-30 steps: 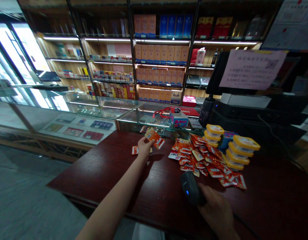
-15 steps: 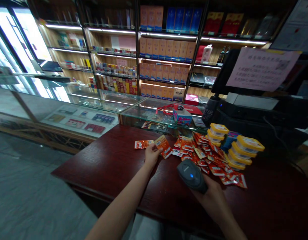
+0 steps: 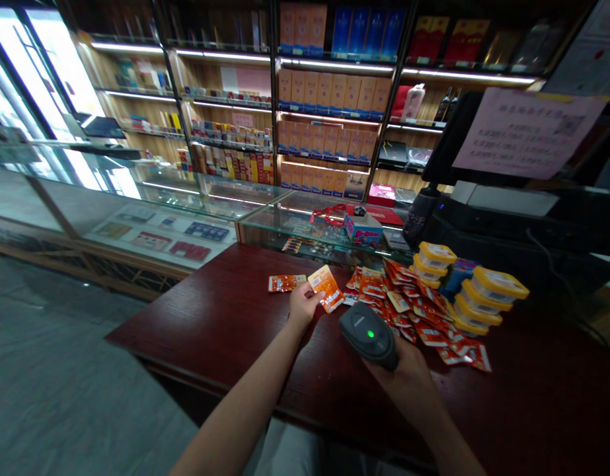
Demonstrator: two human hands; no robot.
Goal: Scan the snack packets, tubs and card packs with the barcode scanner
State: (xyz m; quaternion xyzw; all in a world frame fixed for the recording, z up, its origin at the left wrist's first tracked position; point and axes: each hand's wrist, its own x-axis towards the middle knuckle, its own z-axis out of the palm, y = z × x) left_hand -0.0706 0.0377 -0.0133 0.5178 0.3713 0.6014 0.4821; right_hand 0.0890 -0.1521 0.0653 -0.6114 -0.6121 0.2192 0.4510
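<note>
Between the fingers of my left hand [image 3: 303,307] is an orange snack packet [image 3: 327,291] with a pale top, lit brightly on its face. My right hand [image 3: 408,373] is wrapped round the grip of a dark grey barcode scanner [image 3: 365,330]; a green light glows on its top and its head points toward the held packet. Another orange packet [image 3: 285,283] lies flat on the table just left of my left hand. Beyond the scanner, a heap of orange snack packets [image 3: 418,301] spreads over the table, partly hidden behind the scanner's head.
Yellow-lidded plastic tubs [image 3: 488,297] stand stacked right of the heap, with a shorter stack [image 3: 431,261] behind. A monitor bearing a pink notice [image 3: 525,135] rises at right. A glass counter [image 3: 265,215] borders the dark red table [image 3: 210,317]; stocked shelves line the wall.
The scanner has shifted slightly left toward the held packet. Its light has turned from blue to green, and the packet is now brightly lit.
</note>
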